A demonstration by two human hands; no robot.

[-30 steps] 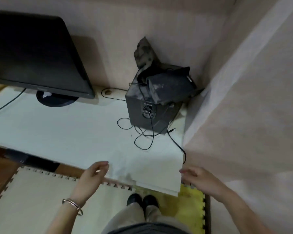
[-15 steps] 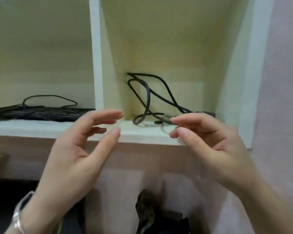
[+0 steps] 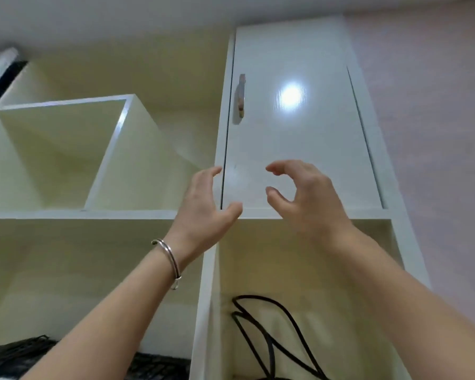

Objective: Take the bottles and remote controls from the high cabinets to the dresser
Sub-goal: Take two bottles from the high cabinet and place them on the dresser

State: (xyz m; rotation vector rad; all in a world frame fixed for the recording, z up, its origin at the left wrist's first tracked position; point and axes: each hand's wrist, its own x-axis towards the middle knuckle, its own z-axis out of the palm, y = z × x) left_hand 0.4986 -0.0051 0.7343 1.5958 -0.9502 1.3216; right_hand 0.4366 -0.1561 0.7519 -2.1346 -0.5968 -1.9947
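Both hands are raised with fingers spread and empty, the left hand [image 3: 206,204] at the lower left edge of the closed white cabinet door [image 3: 299,138], the right hand [image 3: 307,198] before its lower panel, metal handle [image 3: 241,96] above; no bottles or remotes show

White wall shelves [image 3: 99,214]: black cable [image 3: 269,333] coiled in the right compartment, a dark keyboard [image 3: 19,355] lower left.

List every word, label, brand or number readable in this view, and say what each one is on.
None can be read. The closed cabinet door and its metal handle are blank. The open shelves bear no labels. The dark keyboard at the bottom left is too blurred to read.
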